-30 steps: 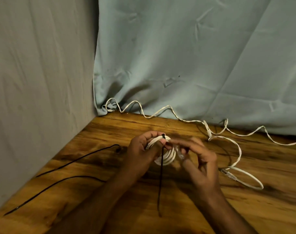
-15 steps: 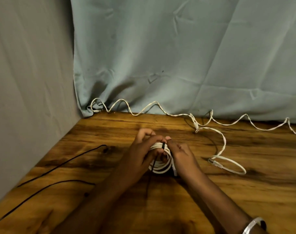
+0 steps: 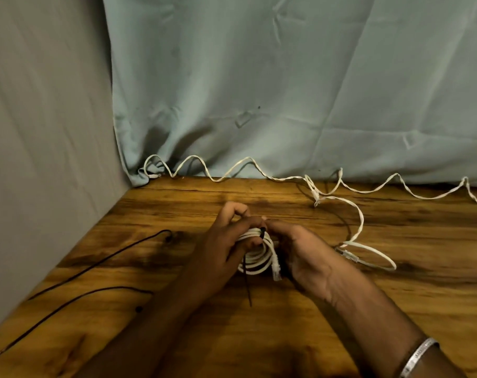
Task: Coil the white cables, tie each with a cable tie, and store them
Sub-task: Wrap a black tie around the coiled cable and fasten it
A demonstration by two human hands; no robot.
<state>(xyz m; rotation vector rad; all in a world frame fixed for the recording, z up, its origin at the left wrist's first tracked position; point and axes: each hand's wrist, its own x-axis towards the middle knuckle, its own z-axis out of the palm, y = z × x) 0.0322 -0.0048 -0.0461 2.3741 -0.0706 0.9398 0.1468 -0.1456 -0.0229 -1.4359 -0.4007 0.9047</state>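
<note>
Nearest you, a silver bangle [image 3: 418, 357] sits on your right wrist, and your forearms reach forward over the wooden bench [image 3: 395, 309]. Your left hand [image 3: 221, 249] curls round the left side of the coil [image 3: 259, 259] of white cable, thumb and fingers pinching it near the top. Your right hand [image 3: 302, 249] cups the coil's right side, its fingertips meeting the left ones at the head of the black tie [image 3: 262, 232]. The tie wraps the top of the coil, and its thin tail hangs down past the loops toward you. A clear plug [image 3: 276, 271] dangles at the coil's lower right.

To the left, two loose black ties [image 3: 95, 268] lie on the bench. To the right, a second white cable [image 3: 368, 257] loops on the wood and runs in waves along the far edge, against a pale green cloth [image 3: 286, 91]. No container or readable writing shows.
</note>
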